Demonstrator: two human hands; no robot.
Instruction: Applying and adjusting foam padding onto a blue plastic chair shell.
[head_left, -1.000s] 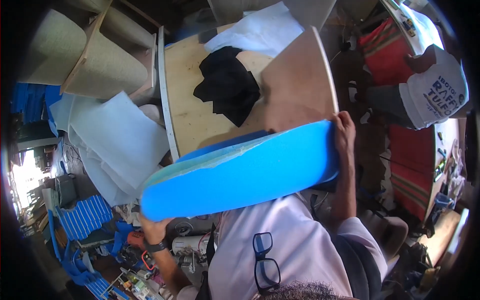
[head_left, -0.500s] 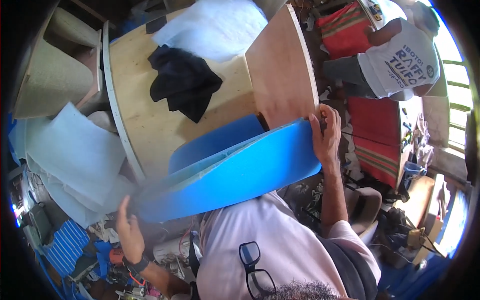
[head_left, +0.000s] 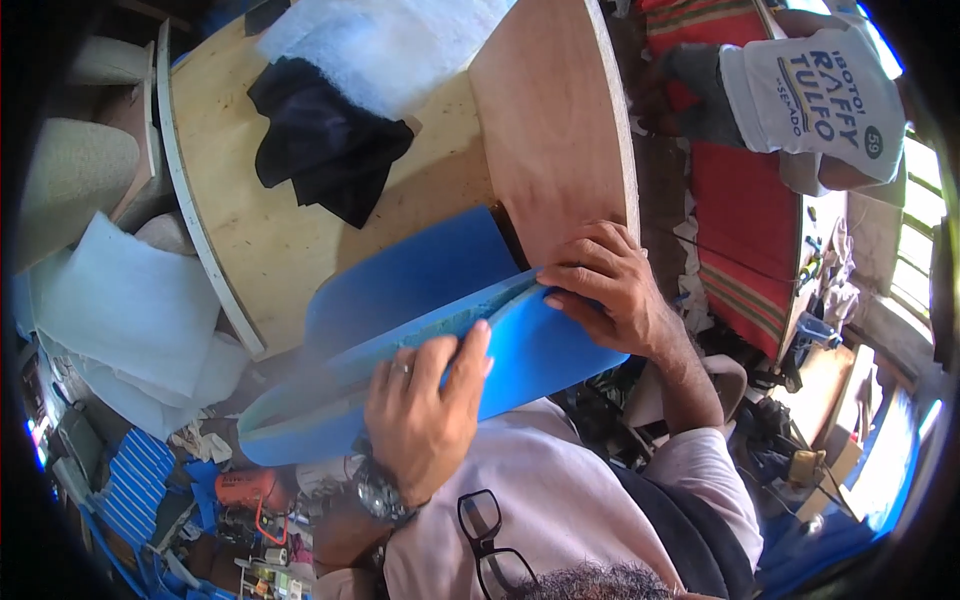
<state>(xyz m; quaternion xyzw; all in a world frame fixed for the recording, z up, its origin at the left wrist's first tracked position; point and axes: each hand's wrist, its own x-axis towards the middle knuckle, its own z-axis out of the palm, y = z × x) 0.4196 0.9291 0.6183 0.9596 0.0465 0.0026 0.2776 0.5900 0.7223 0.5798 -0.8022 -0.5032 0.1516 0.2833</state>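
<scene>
A long blue foam piece point(head_left: 545, 350) lies across in front of my body, with a greenish split edge along its top. My right hand point(head_left: 615, 290) grips that edge near the right end, fingertips pressed on it. My left hand point(head_left: 425, 405), with a ring and a wristwatch, is at the middle of the same edge, its fingers bent over it. A flat blue foam section point(head_left: 410, 270) stands just behind, against the pale plywood panel point(head_left: 440, 195). Whether the two blue parts are joined is hidden.
Black cloth point(head_left: 330, 145) and white fluffy batting point(head_left: 380, 50) lie on the plywood. An upright wooden board point(head_left: 560, 130) rises at right. White foam sheets point(head_left: 140, 310) lie at left, an orange-red machine point(head_left: 250, 487) below. Another person point(head_left: 800, 90) works by a red-covered table point(head_left: 735, 240).
My left hand has come in from the far left to the middle of the foam's top edge. My right hand has shifted left along that edge and now bends over it.
</scene>
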